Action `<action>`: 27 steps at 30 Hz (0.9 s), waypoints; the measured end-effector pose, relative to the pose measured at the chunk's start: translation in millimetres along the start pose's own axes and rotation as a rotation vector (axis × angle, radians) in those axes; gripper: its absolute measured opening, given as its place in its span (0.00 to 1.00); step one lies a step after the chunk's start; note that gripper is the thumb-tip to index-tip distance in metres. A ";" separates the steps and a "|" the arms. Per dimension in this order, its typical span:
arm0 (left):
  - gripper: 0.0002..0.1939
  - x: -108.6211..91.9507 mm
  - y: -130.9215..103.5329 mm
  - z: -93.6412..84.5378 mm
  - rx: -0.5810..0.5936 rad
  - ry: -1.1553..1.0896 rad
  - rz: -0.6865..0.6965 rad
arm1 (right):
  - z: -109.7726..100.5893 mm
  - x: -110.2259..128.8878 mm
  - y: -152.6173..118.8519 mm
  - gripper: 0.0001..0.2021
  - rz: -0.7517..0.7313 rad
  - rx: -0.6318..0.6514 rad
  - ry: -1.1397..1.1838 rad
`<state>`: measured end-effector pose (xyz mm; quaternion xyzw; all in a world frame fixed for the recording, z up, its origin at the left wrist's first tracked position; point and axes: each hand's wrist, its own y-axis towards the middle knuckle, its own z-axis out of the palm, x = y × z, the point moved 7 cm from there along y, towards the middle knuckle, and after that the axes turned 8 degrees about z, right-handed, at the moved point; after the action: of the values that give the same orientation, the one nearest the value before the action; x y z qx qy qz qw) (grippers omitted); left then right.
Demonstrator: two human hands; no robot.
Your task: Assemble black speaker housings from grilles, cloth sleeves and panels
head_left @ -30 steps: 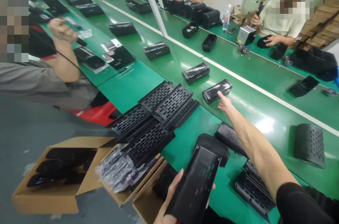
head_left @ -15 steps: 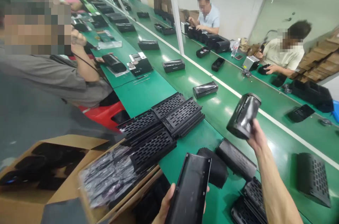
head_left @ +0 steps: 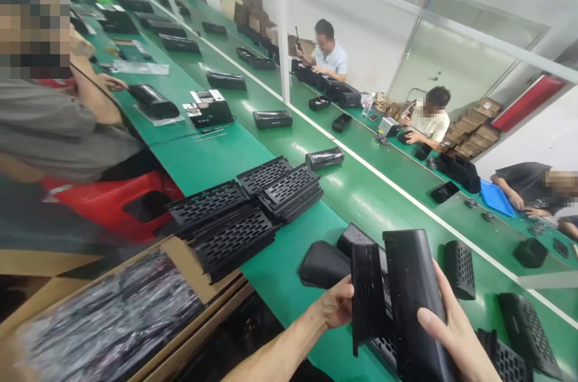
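My left hand (head_left: pixel 338 303) is closed on the edge of a flat black panel (head_left: pixel 366 291), held upright over the green table. Right beside it, my right hand (head_left: pixel 445 316) grips a rounded black housing (head_left: pixel 415 291), thumb on its near face. The two parts are side by side, partly overlapping other pieces behind. A dark soft-looking piece (head_left: pixel 323 264) lies on the table to the left of the panel. Several perforated black panels (head_left: pixel 237 237) are stacked on the table's left edge.
An open carton (head_left: pixel 189 267) holding plastic-wrapped parts (head_left: pixel 121 309) is at lower left. A person on a red stool (head_left: pixel 112 204) sits at left. Black housings (head_left: pixel 325 158) rest along the green conveyor (head_left: pixel 361 189). Other people work across it.
My right hand has come down and left, with the housing now beside the panel in my left hand. The view has swung right, showing another person at the far right.
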<state>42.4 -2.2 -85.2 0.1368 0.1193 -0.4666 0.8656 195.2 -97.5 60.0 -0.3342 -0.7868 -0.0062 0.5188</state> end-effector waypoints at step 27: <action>0.40 -10.6 15.9 48.0 0.060 -0.001 0.126 | 34.2 22.3 -11.1 0.53 -0.124 0.043 -0.418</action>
<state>53.9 -2.3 -34.9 0.1697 0.0961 -0.4144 0.8889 156.2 -82.4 66.3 -0.2681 -0.8962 0.0484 0.3500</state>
